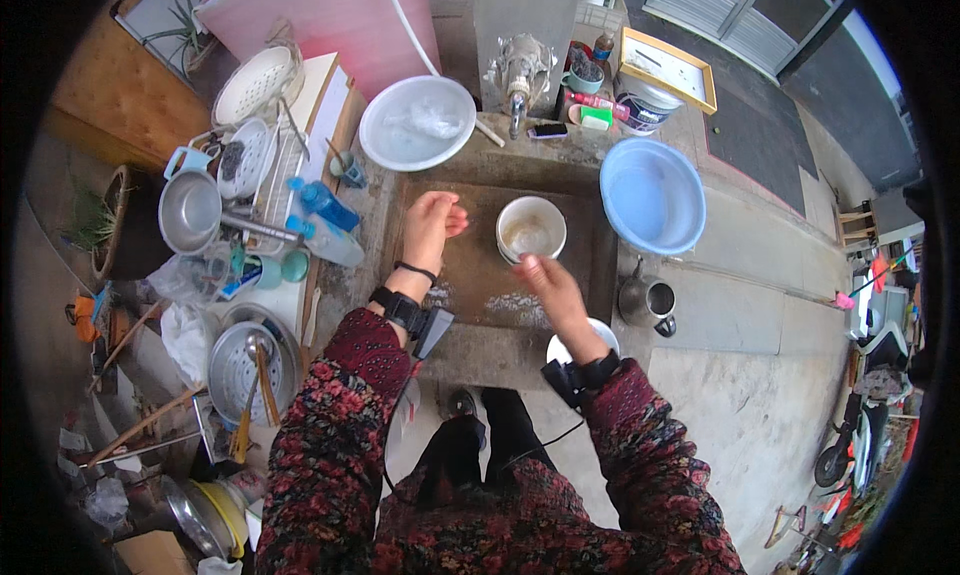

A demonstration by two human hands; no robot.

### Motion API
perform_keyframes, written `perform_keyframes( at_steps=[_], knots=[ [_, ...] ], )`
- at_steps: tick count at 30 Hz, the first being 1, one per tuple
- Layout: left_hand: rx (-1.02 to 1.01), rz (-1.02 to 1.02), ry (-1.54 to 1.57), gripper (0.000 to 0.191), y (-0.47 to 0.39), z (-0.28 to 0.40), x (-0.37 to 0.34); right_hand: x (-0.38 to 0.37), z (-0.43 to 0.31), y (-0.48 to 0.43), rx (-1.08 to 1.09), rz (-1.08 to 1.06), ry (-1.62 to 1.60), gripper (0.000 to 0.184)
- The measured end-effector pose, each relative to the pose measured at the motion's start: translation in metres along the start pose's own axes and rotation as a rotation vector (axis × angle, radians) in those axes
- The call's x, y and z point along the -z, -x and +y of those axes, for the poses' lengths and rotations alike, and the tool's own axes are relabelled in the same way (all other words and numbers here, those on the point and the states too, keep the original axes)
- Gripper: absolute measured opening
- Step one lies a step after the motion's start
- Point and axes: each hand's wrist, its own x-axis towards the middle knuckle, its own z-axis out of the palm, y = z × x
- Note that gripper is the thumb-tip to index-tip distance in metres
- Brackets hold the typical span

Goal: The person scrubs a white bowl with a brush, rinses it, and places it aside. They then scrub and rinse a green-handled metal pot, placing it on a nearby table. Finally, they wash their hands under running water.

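Note:
A white bowl [531,222] with brownish residue inside stands in the concrete sink [465,290]; a second rim shows under it, so it seems stacked on another. My right hand [551,290] is over the sink at the bowl's near side, its thumb tip beside the rim. Its fingers are mostly hidden, and whether it touches the bowl cannot be told. To the left of the bowl, my left hand [431,226] hovers with loosely bent fingers and nothing visible in it. Another white dish [607,335] sits on the near ledge, partly covered by my right wrist.
A metal tap [517,109] rises behind the sink. A white basin [382,136] and a blue basin [652,200] flank it. At the right stands a metal jug [646,301]. Bottles [330,207], a saucepan [189,211] and a steel colander [232,372] crowd the left side.

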Motion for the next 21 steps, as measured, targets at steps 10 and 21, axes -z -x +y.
perform_keyframes(
  at_steps=[10,21],
  knots=[
    [-0.874,-0.185,-1.792,0.006,-0.111,0.003,0.119,0.087,-0.003,-0.169,0.621,0.353,0.965,0.032],
    [-1.055,-0.088,-1.209,0.014,-0.161,0.028,0.105,0.033,-0.077,-0.274,0.434,0.388,0.552,0.058]
  ],
)
